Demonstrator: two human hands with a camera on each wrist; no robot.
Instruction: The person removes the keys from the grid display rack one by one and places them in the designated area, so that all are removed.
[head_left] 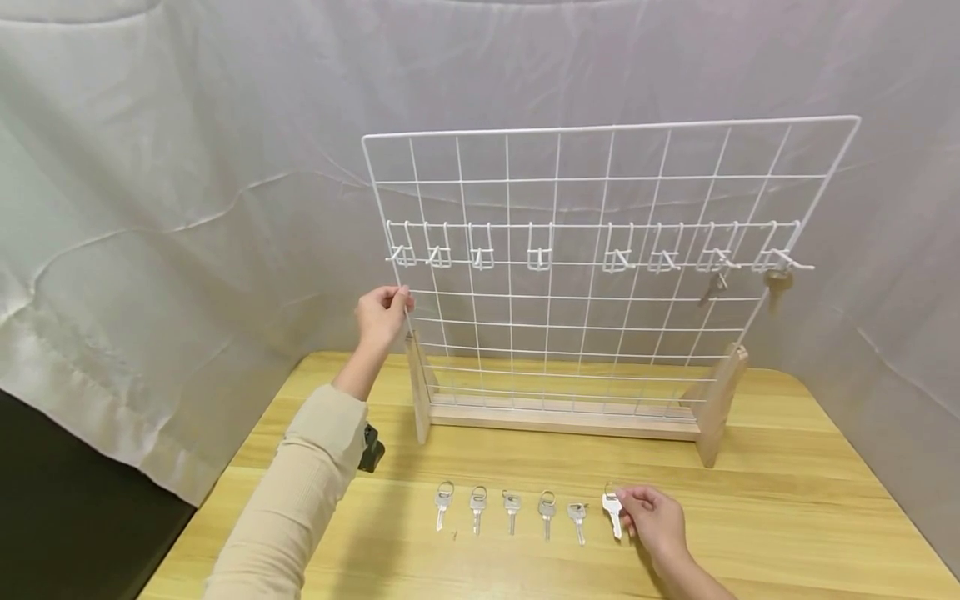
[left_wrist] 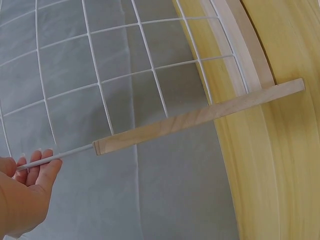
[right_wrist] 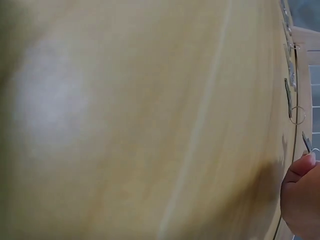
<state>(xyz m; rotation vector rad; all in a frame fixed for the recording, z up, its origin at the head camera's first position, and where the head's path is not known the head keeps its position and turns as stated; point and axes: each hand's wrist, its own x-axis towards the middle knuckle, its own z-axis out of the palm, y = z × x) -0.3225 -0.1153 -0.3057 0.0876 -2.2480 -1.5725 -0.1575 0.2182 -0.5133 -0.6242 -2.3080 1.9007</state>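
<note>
My left hand (head_left: 381,317) grips the left edge wire of a white wire grid (head_left: 613,127), just above the wooden side post (left_wrist: 200,116). At the table's front, my right hand (head_left: 660,525) pinches a silver key (head_left: 612,505) by its head, its ring sticking up and its blade pointing down. In the right wrist view that key (right_wrist: 306,142) appears raised off the tabletop. To its left lies a row of several silver keys with rings, from the leftmost key (head_left: 442,502) to the nearest key (head_left: 577,512).
Several white hooks (head_left: 540,260) line one level of the grid. A hanging key (head_left: 715,288) and another hanging key (head_left: 778,283) are on the two rightmost hooks. A wooden base (head_left: 570,420) supports the grid on the table (head_left: 795,517). Grey cloth (head_left: 225,125) surrounds the table.
</note>
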